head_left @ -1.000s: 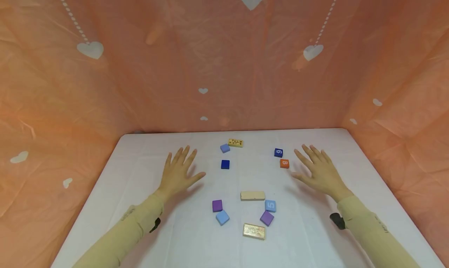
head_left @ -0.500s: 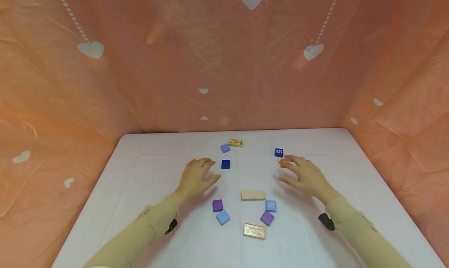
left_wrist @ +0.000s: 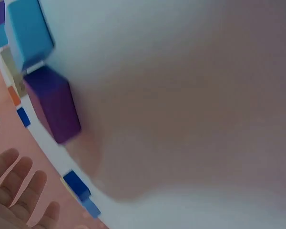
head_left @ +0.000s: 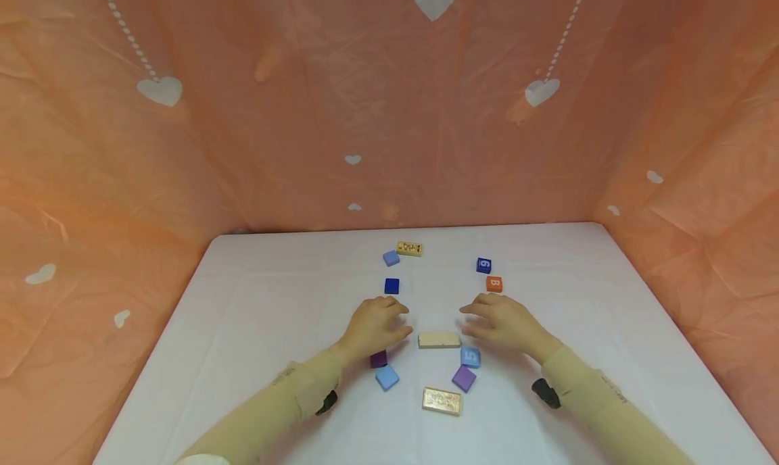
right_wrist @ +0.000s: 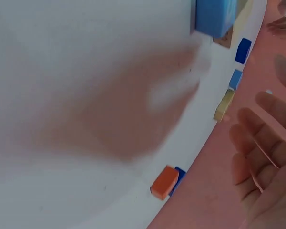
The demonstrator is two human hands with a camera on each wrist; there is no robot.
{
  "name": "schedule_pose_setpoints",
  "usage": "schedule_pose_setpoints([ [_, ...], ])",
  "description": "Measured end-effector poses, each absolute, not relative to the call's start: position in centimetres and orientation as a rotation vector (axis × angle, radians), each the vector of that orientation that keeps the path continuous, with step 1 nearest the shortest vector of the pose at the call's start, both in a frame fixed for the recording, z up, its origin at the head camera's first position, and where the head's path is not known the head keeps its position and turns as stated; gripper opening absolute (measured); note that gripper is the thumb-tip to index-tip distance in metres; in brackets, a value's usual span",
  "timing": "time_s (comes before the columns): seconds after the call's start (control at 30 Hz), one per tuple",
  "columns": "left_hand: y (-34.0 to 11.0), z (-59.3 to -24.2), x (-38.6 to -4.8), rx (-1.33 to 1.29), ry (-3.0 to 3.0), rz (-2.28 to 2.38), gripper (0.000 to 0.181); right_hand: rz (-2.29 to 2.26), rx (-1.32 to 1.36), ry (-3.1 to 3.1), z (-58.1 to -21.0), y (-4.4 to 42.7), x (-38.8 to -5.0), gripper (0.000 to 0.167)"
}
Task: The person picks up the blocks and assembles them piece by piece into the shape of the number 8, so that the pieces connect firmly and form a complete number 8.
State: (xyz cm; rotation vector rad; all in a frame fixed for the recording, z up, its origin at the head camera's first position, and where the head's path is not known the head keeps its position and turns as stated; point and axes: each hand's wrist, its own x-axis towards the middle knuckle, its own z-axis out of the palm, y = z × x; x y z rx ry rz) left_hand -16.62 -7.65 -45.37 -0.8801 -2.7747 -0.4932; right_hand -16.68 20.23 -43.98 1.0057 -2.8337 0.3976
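Observation:
In the head view my left hand [head_left: 372,328] hovers left of the cream block [head_left: 439,340], fingers loosely bent, holding nothing. It partly covers the dark purple block [head_left: 379,359]. On the other side of the cream block is my right hand [head_left: 504,322], also empty, above the light blue block marked 5 [head_left: 470,357]. The left wrist view shows my left fingers spread apart, with the purple block [left_wrist: 53,104] beside a light blue one [left_wrist: 27,33]. In the right wrist view my right fingers are parted, and the orange block [right_wrist: 165,182] lies apart from them.
Behind the hands lie a dark blue block [head_left: 392,286], a periwinkle block [head_left: 391,257], a gold bar [head_left: 410,249], a blue block [head_left: 483,265] and the orange block [head_left: 494,284]. Nearer are a light blue block [head_left: 387,377], a purple block [head_left: 464,378] and another gold bar [head_left: 441,401].
Both hands have moved inward and toward the near side, coming closer to each other, and their fingers are less spread. The orange block is uncovered again. The blocks have not visibly moved.

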Motion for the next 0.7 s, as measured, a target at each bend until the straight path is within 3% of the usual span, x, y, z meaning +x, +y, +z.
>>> schedule_pose_setpoints([
  [0.27, -6.6, -46.5, -16.4, -1.02, -2.731, -0.49, 0.031, 0.453, 1.047, -2.901, -44.5, 19.4, -16.5, 0.02],
  [0.7, -5.3, -46.7, -15.9, -0.974, -2.898, -0.398, 0.021, 0.441, 1.09, -2.92, -45.2, 18.9, -16.5, 0.013],
])
